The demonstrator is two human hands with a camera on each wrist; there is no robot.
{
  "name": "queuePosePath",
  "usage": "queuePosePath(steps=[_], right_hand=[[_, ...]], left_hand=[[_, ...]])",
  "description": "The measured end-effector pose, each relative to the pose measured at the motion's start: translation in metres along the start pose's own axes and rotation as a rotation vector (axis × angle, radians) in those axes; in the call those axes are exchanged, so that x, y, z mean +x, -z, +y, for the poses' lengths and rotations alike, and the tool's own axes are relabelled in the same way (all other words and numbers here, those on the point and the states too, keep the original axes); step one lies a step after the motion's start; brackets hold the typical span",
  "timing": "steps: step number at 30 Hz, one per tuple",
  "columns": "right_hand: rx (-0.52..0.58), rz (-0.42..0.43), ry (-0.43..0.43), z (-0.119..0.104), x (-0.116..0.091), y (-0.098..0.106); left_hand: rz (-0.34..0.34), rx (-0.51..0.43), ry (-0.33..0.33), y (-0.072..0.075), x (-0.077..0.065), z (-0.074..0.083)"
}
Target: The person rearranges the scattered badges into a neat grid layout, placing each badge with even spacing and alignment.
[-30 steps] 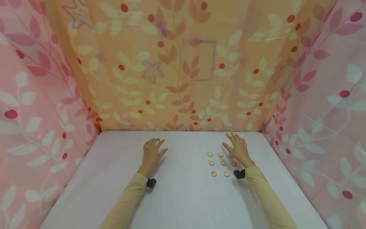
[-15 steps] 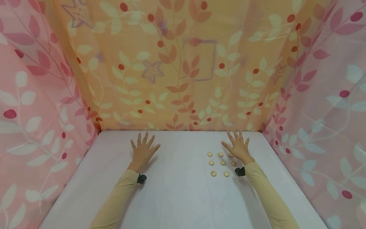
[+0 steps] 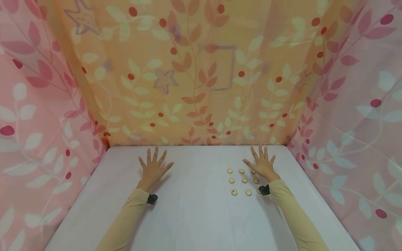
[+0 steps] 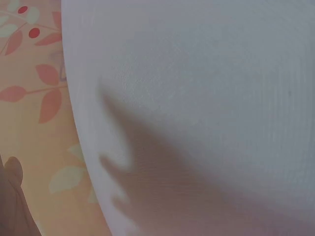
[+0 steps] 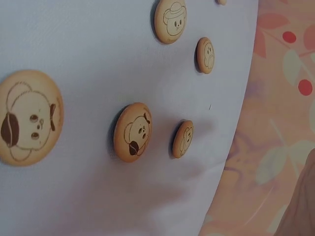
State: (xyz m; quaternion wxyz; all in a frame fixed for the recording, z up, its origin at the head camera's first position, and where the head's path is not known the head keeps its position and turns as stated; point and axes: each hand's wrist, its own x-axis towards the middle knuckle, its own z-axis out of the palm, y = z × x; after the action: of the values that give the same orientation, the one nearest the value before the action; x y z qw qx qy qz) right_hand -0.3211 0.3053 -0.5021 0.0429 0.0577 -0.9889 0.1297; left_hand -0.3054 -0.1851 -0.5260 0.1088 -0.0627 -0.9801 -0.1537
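On the right half of the table, several round biscuits (image 3: 244, 180) lie in rows, beside and partly beneath my right hand (image 3: 264, 168). That hand has its fingers spread and holds nothing. It covers part of a biscuit at the far right, and the black wrist camera (image 3: 264, 190) hides part of another. Up close in the right wrist view, a biscuit (image 5: 133, 132) shows a printed cartoon animal face, as does a larger-looking biscuit (image 5: 32, 118). My left hand (image 3: 153, 170), fingers also spread, holds nothing over the table's left side; its shadow falls on the cloth in the left wrist view.
A white-covered table (image 3: 201, 216) reaches back to an orange leaf-patterned curtain (image 3: 194, 76). Pink leaf-patterned curtains (image 3: 41, 115) close in the left side and the right side. A black wrist camera (image 3: 152, 199) sits at the left cuff.
My left hand has moved left and spread its formerly bent fingers. The right hand's fingers have fanned out almost in place. The visible biscuits keep their arrangement; the head view has shifted slightly.
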Motion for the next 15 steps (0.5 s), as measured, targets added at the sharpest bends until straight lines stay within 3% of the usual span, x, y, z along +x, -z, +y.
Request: queuePosePath(steps=[9,15], right_hand=[[0.001,-0.015,-0.009,0.005,-0.002,-0.005],[0.021,0.005,-0.016,0.010,-0.003,-0.005]], left_hand=[[-0.028,0.026,0.012,0.001,-0.003,-0.008],[-0.009,0.026,-0.009,0.001,-0.003,-0.011]])
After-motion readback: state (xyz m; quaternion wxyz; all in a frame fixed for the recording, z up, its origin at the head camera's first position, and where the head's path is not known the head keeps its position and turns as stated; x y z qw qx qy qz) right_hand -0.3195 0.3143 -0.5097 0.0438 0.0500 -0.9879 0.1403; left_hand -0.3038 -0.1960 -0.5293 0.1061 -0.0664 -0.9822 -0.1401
